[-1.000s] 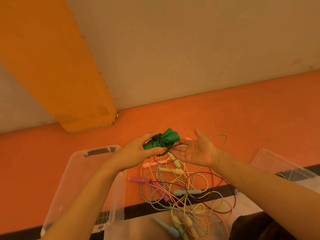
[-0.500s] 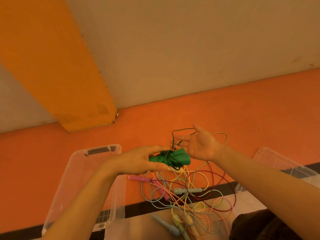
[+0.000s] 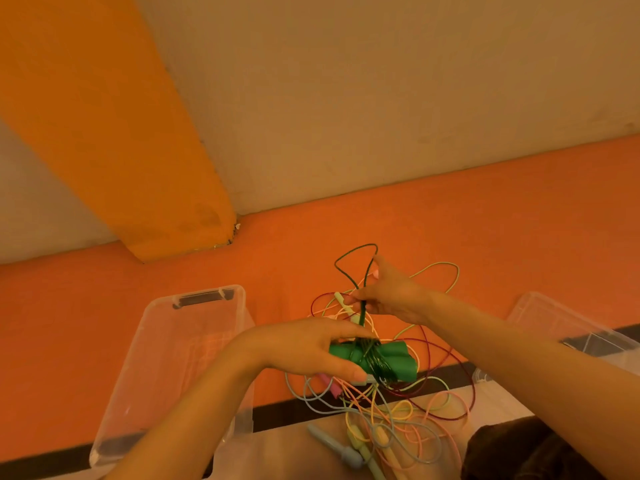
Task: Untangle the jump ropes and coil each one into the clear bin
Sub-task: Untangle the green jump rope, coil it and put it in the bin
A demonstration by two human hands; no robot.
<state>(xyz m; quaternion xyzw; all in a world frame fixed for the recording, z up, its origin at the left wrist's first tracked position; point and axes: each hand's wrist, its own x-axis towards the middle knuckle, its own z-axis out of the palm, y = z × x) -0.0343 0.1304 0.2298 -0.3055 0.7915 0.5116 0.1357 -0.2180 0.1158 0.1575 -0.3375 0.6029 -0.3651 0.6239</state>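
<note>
Two hands, left (image 3: 304, 348) gripping green handles (image 3: 398, 362), right (image 3: 388, 296) pinching green cord (image 3: 362, 306), tangle (image 3: 398, 417) partly cut off.

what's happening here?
A person is unwinding a dark green jump rope. The left hand grips its green foam handles, with cord wrapped around them; the right hand pinches a loose loop pulled away from the bundle. A tangle of pastel and maroon jump ropes lies below. The clear plastic bin at left holds no rope.

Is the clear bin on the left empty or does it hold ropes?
Empty: through the bin only floor shows; the ropes lie outside.
</note>
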